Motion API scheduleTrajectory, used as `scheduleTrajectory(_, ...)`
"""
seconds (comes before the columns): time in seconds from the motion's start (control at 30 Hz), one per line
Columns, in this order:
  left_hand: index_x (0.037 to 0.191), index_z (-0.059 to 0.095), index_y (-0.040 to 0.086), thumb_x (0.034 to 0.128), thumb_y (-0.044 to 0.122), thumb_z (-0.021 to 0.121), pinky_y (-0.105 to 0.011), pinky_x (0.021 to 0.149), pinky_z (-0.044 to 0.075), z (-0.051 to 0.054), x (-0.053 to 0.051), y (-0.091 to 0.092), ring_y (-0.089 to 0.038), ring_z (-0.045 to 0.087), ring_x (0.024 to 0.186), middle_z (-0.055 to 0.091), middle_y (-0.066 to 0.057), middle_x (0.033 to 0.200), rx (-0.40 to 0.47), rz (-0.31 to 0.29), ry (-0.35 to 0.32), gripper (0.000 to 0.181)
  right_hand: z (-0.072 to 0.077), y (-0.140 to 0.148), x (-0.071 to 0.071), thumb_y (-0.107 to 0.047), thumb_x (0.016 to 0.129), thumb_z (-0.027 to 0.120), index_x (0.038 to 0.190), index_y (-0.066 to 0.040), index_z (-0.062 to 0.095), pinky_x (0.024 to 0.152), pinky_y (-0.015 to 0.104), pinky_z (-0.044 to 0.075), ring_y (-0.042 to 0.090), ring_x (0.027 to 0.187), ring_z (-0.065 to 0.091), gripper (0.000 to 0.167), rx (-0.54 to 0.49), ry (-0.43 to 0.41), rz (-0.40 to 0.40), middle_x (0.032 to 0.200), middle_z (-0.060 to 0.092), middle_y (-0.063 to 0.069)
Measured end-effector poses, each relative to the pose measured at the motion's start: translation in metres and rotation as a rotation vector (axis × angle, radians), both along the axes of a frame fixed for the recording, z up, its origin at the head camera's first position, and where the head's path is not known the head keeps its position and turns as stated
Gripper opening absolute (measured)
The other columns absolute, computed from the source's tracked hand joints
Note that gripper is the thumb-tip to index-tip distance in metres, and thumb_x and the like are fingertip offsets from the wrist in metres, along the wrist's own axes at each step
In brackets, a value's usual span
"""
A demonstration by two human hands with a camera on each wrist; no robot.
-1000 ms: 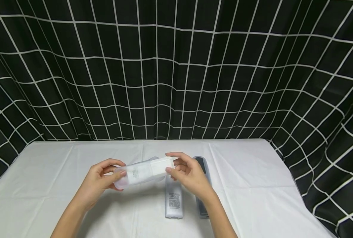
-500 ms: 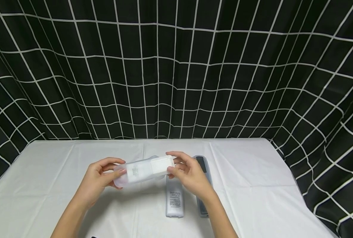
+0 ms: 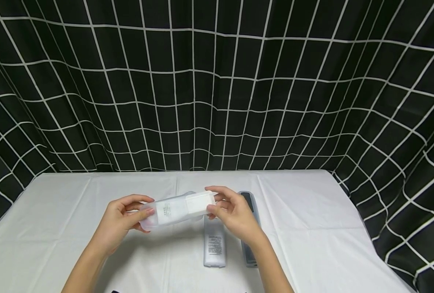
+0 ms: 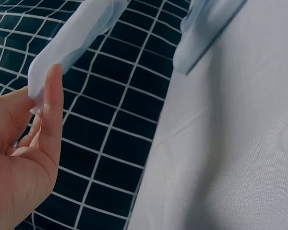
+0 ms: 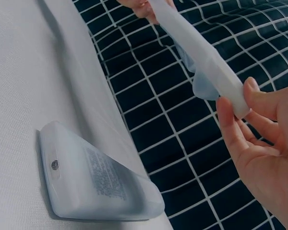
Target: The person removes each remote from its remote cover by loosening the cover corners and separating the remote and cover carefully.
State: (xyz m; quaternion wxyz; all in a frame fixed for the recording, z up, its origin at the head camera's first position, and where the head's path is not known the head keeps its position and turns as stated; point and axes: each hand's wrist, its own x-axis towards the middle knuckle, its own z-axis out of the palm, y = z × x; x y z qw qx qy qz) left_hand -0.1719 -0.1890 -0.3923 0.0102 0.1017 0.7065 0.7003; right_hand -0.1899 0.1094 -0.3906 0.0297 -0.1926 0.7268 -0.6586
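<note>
1. Two-handed pinch: left hand (image 3: 115,223) on translucent sleeve's (image 3: 173,211) left end, right hand (image 3: 235,215) on white device's (image 3: 198,203) exposed right end.
2. Device partly sleeved, above table (image 3: 304,248); long axis spans hand to hand.

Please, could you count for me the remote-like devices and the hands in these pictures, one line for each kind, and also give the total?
Remote-like devices: 3 (held white device, lying device with printed text, lying device with dark screen)
Hands: 2 (left hand, right hand)
Total: 5
</note>
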Motion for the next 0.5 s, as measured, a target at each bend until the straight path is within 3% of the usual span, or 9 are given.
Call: scheduleTrajectory(0.5, 0.121, 0.062, -0.021, 0.0916, -0.008, 0.074, -0.032, 0.06, 0.063, 0.0017, 0.0005, -0.0005, -0.012, 0.07, 0.073, 0.075, 0.0, 0.087, 0.001, 0.004, -0.003, 0.034, 0.0018, 0.0031, 0.0003, 0.01, 0.095, 0.065, 0.139, 0.01, 0.058, 0.077, 0.027, 0.062, 0.011, 0.082, 0.069, 0.045, 0.009, -0.009, -0.011, 0.107, 0.065, 0.023)
